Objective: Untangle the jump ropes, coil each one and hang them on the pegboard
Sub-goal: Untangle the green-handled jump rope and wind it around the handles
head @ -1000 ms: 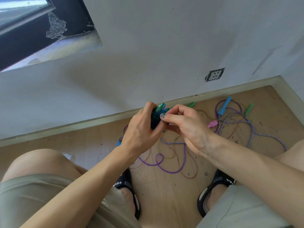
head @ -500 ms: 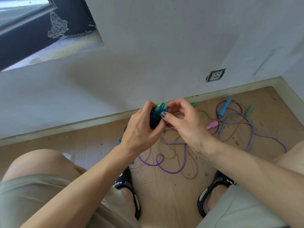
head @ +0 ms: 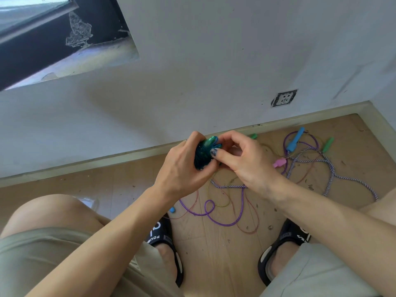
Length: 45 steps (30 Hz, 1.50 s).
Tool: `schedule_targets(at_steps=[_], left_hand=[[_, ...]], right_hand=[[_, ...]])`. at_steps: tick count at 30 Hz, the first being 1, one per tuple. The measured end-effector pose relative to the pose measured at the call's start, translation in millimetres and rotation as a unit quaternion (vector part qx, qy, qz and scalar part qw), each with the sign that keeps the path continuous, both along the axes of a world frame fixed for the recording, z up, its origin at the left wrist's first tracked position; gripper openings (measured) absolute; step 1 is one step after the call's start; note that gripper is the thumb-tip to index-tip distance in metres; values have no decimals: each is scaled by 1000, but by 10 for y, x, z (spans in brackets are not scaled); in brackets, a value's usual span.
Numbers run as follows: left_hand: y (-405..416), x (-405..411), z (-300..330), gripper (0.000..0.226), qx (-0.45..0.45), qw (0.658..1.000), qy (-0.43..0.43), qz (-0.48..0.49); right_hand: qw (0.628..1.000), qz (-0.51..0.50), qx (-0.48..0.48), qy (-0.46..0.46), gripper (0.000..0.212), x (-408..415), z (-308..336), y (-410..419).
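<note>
My left hand (head: 182,168) grips a tight coil of dark teal jump rope (head: 202,154) with its green handle sticking up. My right hand (head: 244,163) pinches the same coil from the right, thumb on its side. Below on the floor lies a tangle: a glossy purple rope (head: 214,213), a purple-and-white striped rope (head: 310,166), thin red and yellow cords. Loose handles lie among them: a blue handle (head: 295,139), a pink handle (head: 279,162) and a green handle (head: 327,144). No pegboard is in view.
I crouch over a wooden floor (head: 214,264) in a corner, with a grey wall (head: 214,71) and baseboard just behind the ropes. A wall socket (head: 284,98) sits low on the wall. My feet in black sandals (head: 169,249) flank the tangle.
My right hand's fingers have shifted up and opened slightly around the teal coil. The left hand keeps its grip in the same place.
</note>
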<state>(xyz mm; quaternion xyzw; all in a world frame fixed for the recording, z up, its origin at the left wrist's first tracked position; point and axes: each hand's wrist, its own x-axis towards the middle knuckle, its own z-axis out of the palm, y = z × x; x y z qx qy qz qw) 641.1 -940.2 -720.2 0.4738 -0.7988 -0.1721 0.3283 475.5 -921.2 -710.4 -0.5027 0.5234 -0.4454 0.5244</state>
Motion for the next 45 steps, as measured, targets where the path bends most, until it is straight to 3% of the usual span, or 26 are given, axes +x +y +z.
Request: schedule_targets(at_steps=[10,14,21,30,37,45], left_hand=[[-10,40,40,32,38,997,9,-64],[-26,27,22,41,7,999,-10,-52],[-41,57,26,30,-13,998,-48,-38],[-27,38,20,42,-15,997,-66,-36],[-32,80,54,32,-27,995,-88,-38],[-38,122,52,36,-75,982,-165,-57]], right_hand=[[1000,-11,10,-23,10,-19,47,56],[1000,-6,19,-1,10,-25,56,54],[998,18,47,-45,11,-48,106,45],[995,-34,-43,81,10,57,7,177],[994,7,93,-53,9,-24,154,38],[979,112,166,-28,14,-196,206,-89]])
